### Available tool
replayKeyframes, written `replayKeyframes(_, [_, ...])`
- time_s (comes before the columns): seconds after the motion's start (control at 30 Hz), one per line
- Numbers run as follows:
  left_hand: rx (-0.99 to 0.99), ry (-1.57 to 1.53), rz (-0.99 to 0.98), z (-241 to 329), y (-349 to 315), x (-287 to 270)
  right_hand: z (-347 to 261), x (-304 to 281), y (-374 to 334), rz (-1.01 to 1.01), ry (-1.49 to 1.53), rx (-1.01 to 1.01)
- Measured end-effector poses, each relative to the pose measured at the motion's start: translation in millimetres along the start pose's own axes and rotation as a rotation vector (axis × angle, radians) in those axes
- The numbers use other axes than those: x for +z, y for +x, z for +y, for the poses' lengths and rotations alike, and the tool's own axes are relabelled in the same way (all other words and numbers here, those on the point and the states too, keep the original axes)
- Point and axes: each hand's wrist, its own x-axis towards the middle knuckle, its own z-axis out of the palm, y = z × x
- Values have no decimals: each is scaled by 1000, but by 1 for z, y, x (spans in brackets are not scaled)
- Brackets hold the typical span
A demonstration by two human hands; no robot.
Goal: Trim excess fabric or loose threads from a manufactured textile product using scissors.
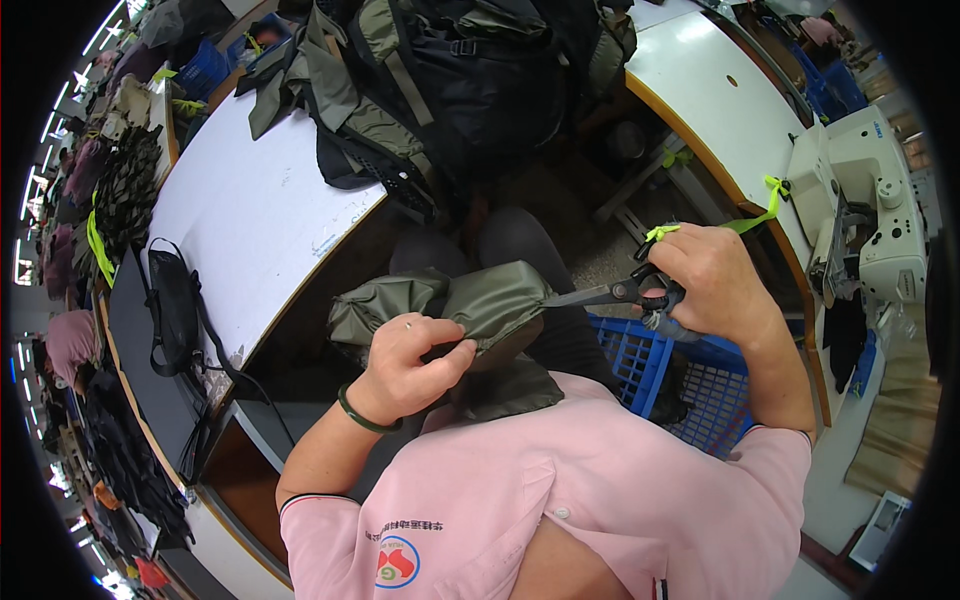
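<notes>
My left hand (415, 362) pinches the edge of an olive-green fabric pouch (497, 300), its thumb and fingers closed on the cloth. The pouch is bunched and puffy, held above my lap. My right hand (722, 285) is wrapped round the handles of a pair of scissors (600, 294). Their blades point left, and the tips meet the pouch's right edge; whether they touch a thread there is too small to tell. A yellow-green ribbon (752, 222) runs from near the scissor handles to the sewing machine's table. A darker piece of fabric (512, 392) hangs below the pouch.
A large black and olive backpack (470, 90) lies across the far tables. To the right, a white sewing machine (888, 210) stands on its table (710, 95). Blue plastic baskets (640, 362) sit low by my right side. A black strapped bag (172, 312) lies at left.
</notes>
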Motion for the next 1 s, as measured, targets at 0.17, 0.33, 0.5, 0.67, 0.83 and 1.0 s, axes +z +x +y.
replayKeyframes(0.17, [24, 27, 6, -1, 0, 1, 3, 0, -4, -6, 1, 14])
replayKeyframes(0.33, [17, 29, 21, -2, -1, 2, 3, 5, -3, 85, 264, 135])
replayKeyframes(0.5, [9, -53, 73, -1, 3, 8, -21, 8, 20, 130, 281, -4])
replayKeyframes(0.67, [9, -56, 80, -1, 4, 6, -15, 5, 28, 102, 48, -160])
replayKeyframes(0.83, [8, -67, 29, 0, 3, 3, -13, -5, 34, 45, 14, -216])
replayKeyframes(1.0, [26, -85, 11, -1, 3, 5, -11, -7, 36, -19, 50, -240])
